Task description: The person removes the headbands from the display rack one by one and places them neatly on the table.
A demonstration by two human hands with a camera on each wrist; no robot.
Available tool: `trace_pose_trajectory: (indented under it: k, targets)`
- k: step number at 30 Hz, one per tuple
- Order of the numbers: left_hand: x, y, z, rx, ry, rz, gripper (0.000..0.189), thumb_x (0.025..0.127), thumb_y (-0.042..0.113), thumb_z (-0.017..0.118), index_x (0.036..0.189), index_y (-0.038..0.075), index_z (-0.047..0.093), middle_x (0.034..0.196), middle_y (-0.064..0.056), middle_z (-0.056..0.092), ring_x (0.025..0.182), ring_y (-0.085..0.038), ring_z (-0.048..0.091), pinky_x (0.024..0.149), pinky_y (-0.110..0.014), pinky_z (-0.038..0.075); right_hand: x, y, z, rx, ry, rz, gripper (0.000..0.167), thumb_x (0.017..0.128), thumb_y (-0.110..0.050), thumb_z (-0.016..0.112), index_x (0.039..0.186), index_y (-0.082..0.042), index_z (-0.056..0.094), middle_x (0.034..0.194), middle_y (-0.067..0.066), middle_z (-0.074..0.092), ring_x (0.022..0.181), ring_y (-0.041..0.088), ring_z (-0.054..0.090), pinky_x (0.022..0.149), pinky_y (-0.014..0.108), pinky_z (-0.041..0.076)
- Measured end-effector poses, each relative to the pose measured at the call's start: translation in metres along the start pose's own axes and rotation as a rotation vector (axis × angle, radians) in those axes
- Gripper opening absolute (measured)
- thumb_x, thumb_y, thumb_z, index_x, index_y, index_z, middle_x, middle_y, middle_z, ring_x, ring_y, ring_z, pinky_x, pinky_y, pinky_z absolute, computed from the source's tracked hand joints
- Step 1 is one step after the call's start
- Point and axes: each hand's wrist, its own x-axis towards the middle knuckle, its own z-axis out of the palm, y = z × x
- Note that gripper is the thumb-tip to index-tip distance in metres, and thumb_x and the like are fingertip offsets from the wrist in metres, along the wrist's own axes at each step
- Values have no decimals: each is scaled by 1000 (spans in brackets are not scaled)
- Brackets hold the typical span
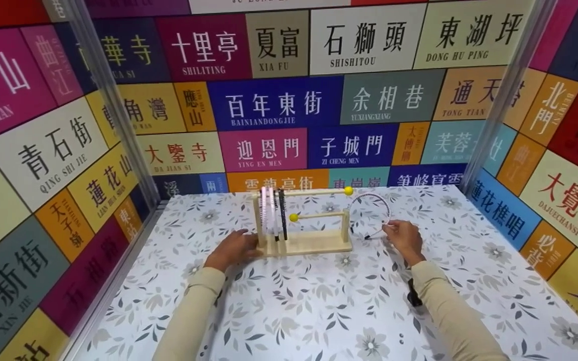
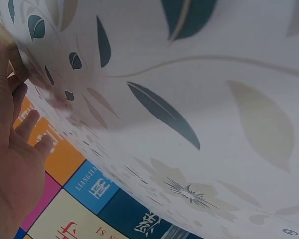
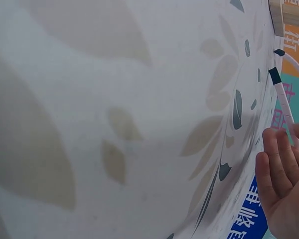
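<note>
A pale wooden headband rack (image 1: 319,243) with two yellow-tipped rods stands on the table. Several headbands (image 1: 271,215), pinkish-white and black, hang side by side at the left of its upper rod. My left hand (image 1: 236,248) grips the rack's left end by the base; in the left wrist view, thumb and fingertips meet the wood (image 2: 15,59). To the right of the rack, my right hand (image 1: 403,238) pinches a white headband (image 1: 372,195) near one side, its arch upward. In the right wrist view, the headband's black-tipped ends (image 3: 275,75) point toward the rack.
A white tablecloth (image 1: 289,306) with grey leaves and flowers covers the table. Colourful sign-printed walls (image 1: 274,103) close in the back and both sides, with metal corner posts (image 1: 499,90). A black object (image 1: 413,295) shows beside the right sleeve.
</note>
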Motion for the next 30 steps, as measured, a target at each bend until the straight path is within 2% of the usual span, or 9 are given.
trace_pose_trajectory:
  k: [4,10,19,26,30]
  targets:
    - [3,2,1,6,12,29,55,98,43,70,148,25,58,143,-3,63,137,-31,52,118,-53,39,1,5,-4,-15,-11,43,38,98,-27,70,122,3,74,103,17,78,76,25,77,64,37,56]
    - [3,6,3,-6,28,76,55,97,42,70,147,21,60,142,-4,64,139,-35,50,120,-54,36,1,10,-6,-36,-22,89,40,99,-28,69,122,4,73,90,15,79,72,23,75,65,40,55]
    - [0,6,2,-24,9,25,55,98,44,69,149,24,58,149,-2,59,148,-34,40,124,-54,29,3,5,-6,-47,-31,84,38,99,-25,67,118,8,73,88,17,78,69,24,75,66,44,57]
    - [0,1,1,-15,24,26,55,97,45,70,146,25,60,144,-3,63,141,-31,49,120,-53,37,6,4,-1,-49,-47,98,38,99,-25,67,117,8,73,85,16,78,69,23,74,68,45,57]
    - [0,-3,1,6,21,29,54,97,47,69,146,25,61,141,0,65,142,-30,48,120,-53,36,7,6,3,-51,-45,98,36,99,-24,68,117,7,72,86,16,78,72,26,73,70,48,57]
